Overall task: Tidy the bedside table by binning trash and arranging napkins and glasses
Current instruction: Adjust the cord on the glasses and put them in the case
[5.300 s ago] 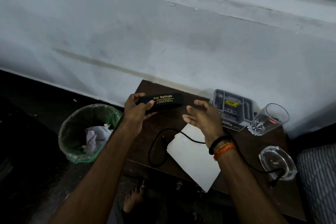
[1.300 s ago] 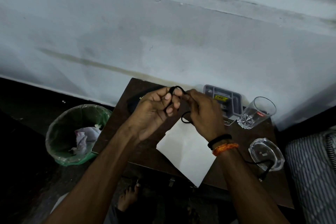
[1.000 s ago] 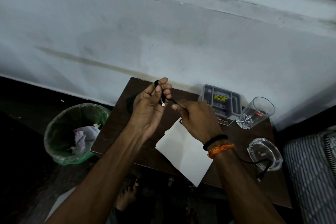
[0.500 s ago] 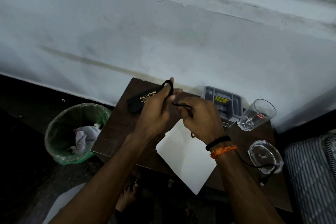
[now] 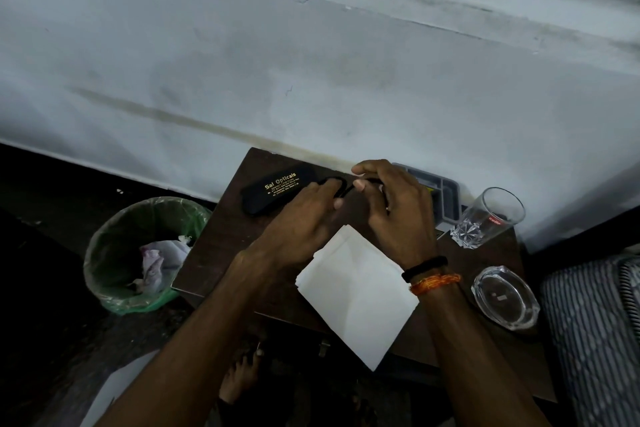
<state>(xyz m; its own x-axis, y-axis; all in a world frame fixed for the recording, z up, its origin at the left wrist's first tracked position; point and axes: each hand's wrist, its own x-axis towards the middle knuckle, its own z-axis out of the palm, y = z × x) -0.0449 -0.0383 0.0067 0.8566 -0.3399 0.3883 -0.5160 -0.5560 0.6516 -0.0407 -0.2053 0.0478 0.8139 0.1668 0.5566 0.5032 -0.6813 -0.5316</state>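
1. Your left hand (image 5: 304,218) and right hand (image 5: 391,208) both pinch the cable (image 5: 341,184) near the table's (image 5: 214,253) back edge
2. Napkins (image 5: 356,295) sit at the front edge, glass (image 5: 488,218) at the back right corner

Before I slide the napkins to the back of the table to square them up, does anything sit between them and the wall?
Yes. Both hands, the left and the right, hold a coiled black cable over the strip behind the napkins, and the glasses case lies at the back left.
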